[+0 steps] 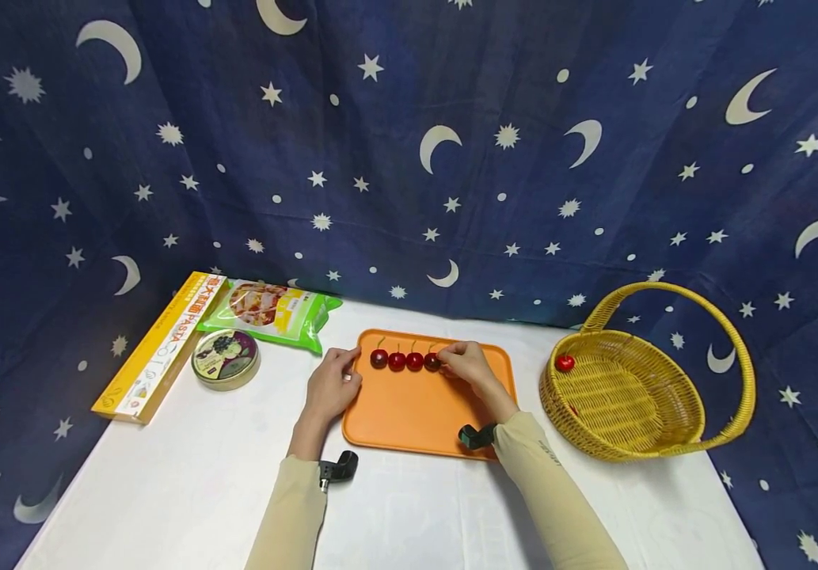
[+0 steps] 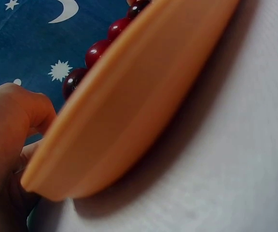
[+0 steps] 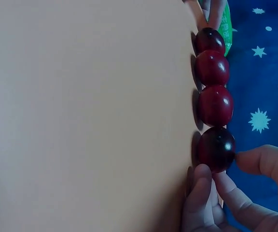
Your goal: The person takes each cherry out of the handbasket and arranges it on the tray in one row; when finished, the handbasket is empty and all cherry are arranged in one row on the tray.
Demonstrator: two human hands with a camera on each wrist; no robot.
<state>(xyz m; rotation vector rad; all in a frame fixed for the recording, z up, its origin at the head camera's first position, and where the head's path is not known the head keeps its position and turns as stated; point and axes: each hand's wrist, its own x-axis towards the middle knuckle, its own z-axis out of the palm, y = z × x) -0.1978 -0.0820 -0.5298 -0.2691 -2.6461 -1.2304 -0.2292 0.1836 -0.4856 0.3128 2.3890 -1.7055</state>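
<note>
Several dark red cherries (image 1: 414, 362) with stems form a row near the far edge of an orange tray (image 1: 409, 412). My right hand (image 1: 467, 362) pinches the cherry at the row's right end (image 3: 216, 149), its fingertips right at the fruit's side. That cherry stands against its neighbour (image 3: 215, 106) in the right wrist view. At the tray's left side, my left hand (image 1: 333, 384) holds the rim between curled fingers and thumb. In the left wrist view the tray wall hides part of the left hand (image 2: 13, 135) and the lower part of the cherries (image 2: 97, 52).
A yellow wicker basket (image 1: 665, 451) with a tall handle stands right of the tray, a red cherry (image 1: 564, 362) inside by its left wall. To the left are a round tin (image 1: 226, 358), a green-edged food bag (image 1: 266, 311) and a long pasta box (image 1: 162, 348). A star-patterned curtain (image 1: 394, 198) hangs behind.
</note>
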